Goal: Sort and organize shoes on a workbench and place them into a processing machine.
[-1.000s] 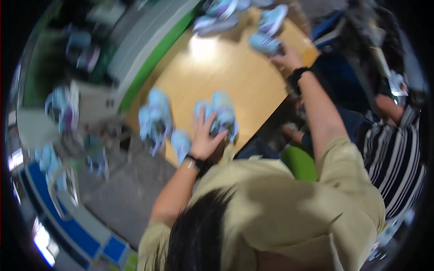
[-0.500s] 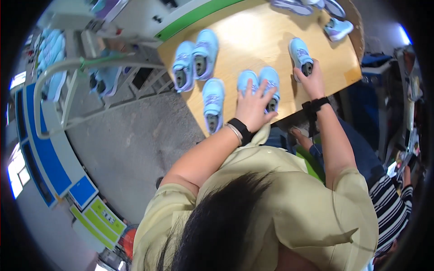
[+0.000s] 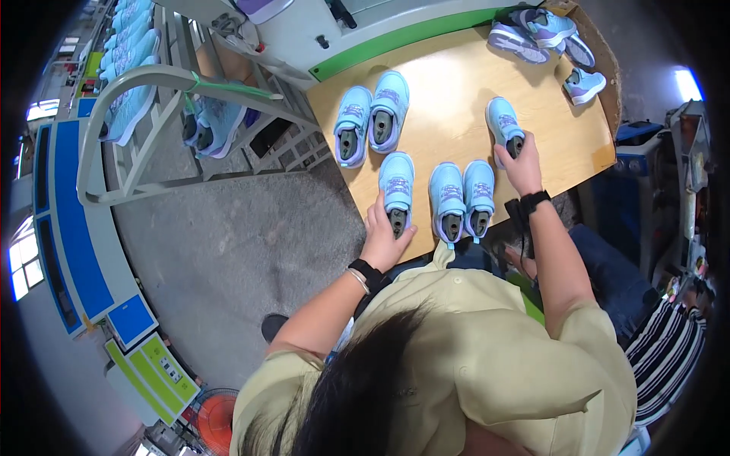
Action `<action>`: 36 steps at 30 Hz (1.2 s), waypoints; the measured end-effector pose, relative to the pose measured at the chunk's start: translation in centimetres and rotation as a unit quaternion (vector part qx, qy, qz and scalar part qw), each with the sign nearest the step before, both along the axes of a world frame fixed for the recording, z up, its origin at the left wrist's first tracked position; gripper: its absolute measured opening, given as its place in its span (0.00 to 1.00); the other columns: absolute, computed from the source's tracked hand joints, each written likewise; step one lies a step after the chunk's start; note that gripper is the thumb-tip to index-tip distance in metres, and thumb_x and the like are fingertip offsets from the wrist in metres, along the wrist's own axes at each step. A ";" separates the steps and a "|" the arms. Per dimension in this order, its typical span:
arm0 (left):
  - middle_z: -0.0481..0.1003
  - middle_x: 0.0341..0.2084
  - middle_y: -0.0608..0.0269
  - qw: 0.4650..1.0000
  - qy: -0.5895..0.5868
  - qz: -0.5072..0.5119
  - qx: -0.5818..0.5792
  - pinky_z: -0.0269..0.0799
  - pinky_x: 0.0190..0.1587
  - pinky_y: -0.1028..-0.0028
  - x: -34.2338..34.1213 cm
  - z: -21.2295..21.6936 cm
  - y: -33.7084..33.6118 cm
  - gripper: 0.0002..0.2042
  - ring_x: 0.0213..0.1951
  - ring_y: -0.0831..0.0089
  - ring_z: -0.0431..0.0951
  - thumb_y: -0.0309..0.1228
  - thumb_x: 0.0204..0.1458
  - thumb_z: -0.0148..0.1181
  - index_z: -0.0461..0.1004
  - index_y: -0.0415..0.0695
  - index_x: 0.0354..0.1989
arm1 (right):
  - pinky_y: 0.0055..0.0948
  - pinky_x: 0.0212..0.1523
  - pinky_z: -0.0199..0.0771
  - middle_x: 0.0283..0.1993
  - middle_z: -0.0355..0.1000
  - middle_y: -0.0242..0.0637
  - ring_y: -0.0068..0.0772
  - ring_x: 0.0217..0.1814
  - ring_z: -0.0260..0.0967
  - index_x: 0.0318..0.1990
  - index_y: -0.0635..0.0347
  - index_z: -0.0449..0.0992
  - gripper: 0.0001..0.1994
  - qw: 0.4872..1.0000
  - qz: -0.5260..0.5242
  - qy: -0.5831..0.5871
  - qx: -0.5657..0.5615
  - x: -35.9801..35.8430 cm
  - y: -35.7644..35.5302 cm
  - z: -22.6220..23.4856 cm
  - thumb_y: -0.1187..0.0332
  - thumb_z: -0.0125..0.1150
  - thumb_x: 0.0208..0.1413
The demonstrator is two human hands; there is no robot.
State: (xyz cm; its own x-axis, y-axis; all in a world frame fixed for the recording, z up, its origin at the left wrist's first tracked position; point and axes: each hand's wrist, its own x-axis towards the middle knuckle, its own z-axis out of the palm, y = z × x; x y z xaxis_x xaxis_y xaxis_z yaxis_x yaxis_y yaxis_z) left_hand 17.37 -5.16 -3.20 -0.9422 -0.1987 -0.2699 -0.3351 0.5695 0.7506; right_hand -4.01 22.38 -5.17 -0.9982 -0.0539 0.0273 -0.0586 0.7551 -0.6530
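Light blue sneakers with purple-grey trim and dark inserts stand on the wooden tabletop (image 3: pixel 449 91). My left hand (image 3: pixel 384 234) is closed round the heel of a single left sneaker (image 3: pixel 397 178), thumb on one side and fingers on the other. On the right, my right hand (image 3: pixel 523 163) grips the heel end of another sneaker (image 3: pixel 502 115), which rests on the table. Between my hands, a front sneaker (image 3: pixel 447 190) and its neighbour (image 3: pixel 479 186) stand side by side, toes pointing away. Farther left is another pair, a sneaker (image 3: pixel 353 114) beside a second one (image 3: pixel 391 95).
Several sneakers (image 3: pixel 525 42) lie piled at the far right corner, near a small sneaker (image 3: pixel 584 85) and a cardboard edge (image 3: pixel 604 38). A grey metal rack (image 3: pixel 144 76) holding sneakers stands left. A person in a striped top (image 3: pixel 669 357) is at the right.
My left hand has moved left from the middle pair to the single sneaker and taken hold of its heel. My right hand stays on its sneaker. The view has shifted.
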 end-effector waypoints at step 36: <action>0.59 0.63 0.48 0.901 0.408 0.148 -0.011 0.55 0.64 0.66 -37.3 17.9 -6.2 0.36 0.63 0.63 0.60 0.34 0.56 0.61 0.50 0.36 0.69 | 0.43 0.62 0.58 0.59 0.65 0.46 0.49 0.62 0.59 0.56 0.57 0.69 0.22 0.943 0.169 0.218 -0.187 -15.8 -8.5 14.2 0.62 0.61 0.55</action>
